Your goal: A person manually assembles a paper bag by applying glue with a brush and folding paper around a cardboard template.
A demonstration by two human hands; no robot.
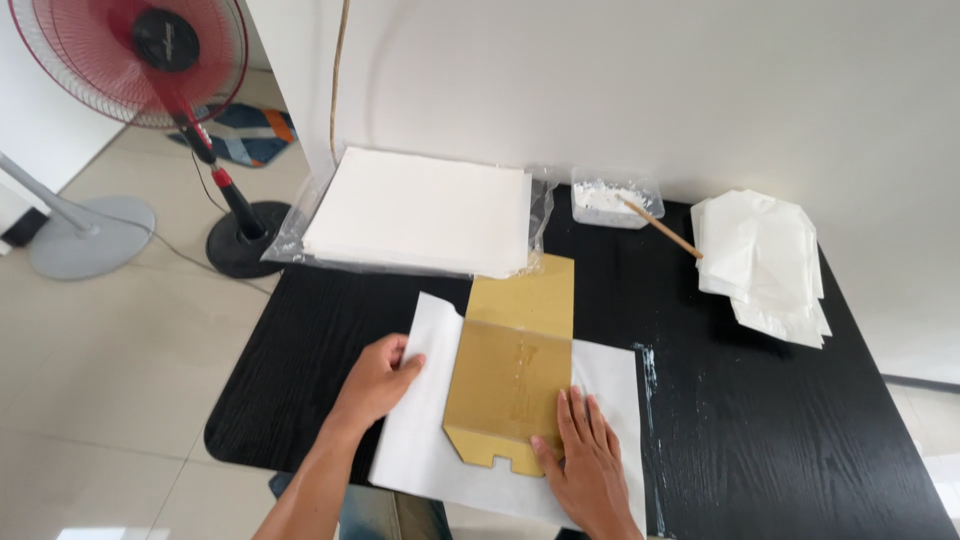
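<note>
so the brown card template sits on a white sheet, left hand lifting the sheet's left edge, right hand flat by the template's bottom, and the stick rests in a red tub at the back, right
One thing is off: the tub is clear plastic with white paste in it, not red. The head view shows the stick leaning in it. The rest holds: the brown template lies on the white sheet, the left hand lifts its left edge, and the right hand presses flat.

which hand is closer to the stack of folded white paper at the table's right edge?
Right. The right hand presses flat on the brown cardboard template, with bare black table between it and the folded paper stack. The left hand grips the white sheet's left flap, beyond the template.
</note>
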